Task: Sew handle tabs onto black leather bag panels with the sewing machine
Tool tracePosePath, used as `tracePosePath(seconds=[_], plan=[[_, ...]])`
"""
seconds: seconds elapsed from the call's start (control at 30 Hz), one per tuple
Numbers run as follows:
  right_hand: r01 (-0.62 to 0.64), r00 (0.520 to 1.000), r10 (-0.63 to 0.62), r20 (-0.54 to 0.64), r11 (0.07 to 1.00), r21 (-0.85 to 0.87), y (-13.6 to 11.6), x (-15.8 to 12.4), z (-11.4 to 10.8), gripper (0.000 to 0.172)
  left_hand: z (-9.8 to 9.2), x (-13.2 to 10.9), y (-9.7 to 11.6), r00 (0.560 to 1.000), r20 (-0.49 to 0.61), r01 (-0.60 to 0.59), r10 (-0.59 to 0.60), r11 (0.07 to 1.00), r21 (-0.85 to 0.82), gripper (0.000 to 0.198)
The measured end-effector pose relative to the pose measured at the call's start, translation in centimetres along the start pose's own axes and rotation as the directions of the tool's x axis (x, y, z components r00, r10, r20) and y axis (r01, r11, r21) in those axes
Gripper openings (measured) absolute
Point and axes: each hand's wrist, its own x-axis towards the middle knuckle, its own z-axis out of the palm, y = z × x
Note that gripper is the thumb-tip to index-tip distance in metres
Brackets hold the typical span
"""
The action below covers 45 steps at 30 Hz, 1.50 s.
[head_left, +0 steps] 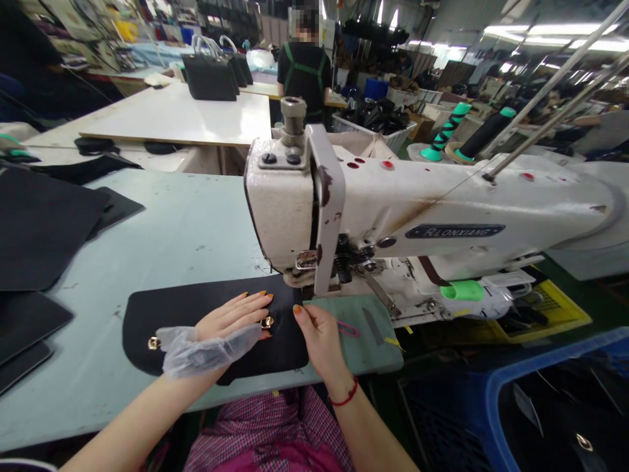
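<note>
Left hand (236, 318) flat, palm down, fingers forward, right hand (319, 331) beside it, thumb forward, fingers curled

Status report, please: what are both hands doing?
Left hand flat on black panel. Right hand at its right edge, thumb on top. Panel reaches under sewing machine head. Pink clip lies close by.

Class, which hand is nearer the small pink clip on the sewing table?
Right. The right hand sits beside the small pink clip; the left hand lies flat on the black leather flap, farther away.
</note>
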Motion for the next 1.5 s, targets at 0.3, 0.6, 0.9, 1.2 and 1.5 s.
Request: tracePosePath(seconds=[0.3, 0.6, 0.9, 1.2, 1.5], plan=[[-0.021, 1.0, 0.021, 0.018, 1.0, 0.002, 0.0, 1.9, -0.2, 0.048, 0.1, 1.4, -1.6, 0.999, 0.043, 0.032, -0.034, 0.999, 0.044, 0.03], [-0.025, 0.998, 0.025, 0.054, 1.0, -0.003, -0.7, 1.2, -0.6, 0.048, -1.8, 3.9, -1.2, 0.982, 0.142, 0.124, -0.126, 0.992, 0.017, 0.032], [-0.172, 0.968, 0.144, 0.204, 0.977, 0.128, -0.5, -2.9, -1.3, 0.048, -2.5, 4.0, -0.6, 0.957, 0.151, 0.259, -0.246, 0.963, -0.073, 0.041], [-0.388, 0.901, 0.264, 0.345, 0.846, 0.366, -1.0, -2.0, -1.8, 0.05, -3.0, 4.7, -0.5, 0.921, 0.187, 0.373, -0.342, 0.913, -0.165, 0.045], [-0.436, 0.891, 0.312, 0.33, 0.792, 0.428, -1.5, -2.0, -1.5, 0.05, -3.6, 5.3, -0.5, 0.899, 0.261, 0.399, -0.352, 0.904, -0.154, 0.045]])
